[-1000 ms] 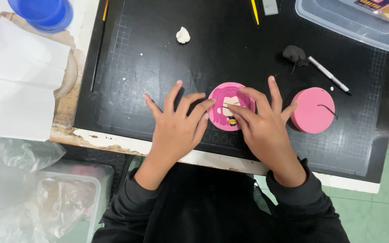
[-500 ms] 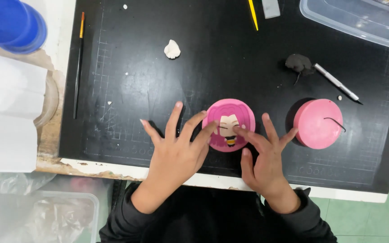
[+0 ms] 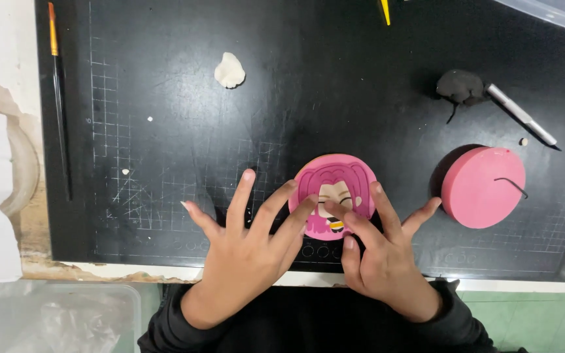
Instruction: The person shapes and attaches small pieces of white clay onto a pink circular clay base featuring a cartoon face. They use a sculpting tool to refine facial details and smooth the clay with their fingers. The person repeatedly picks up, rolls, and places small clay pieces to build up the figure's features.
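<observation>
The black cutting mat fills most of the view, its near edge running along 6 o'clock just under both wrists, its left edge beside a thin paintbrush at 9 o'clock. The widest bare stretch of mat lies from 10 to 12 o'clock, broken only by a small white clay lump toward 11 o'clock. Toward 2 o'clock sit a dark clay lump and, just beside it, a silver pen-like tool; at 3 o'clock a plain pink disc lies near the right hand, not touching it. The pink clay face disc rests on the mat at centre, slightly toward 5 o'clock. The left hand is spread flat, fingers splayed, its fingertips touching the disc's left edge. The right hand is likewise spread wide, forefinger pressing on the face, grasping nothing.
</observation>
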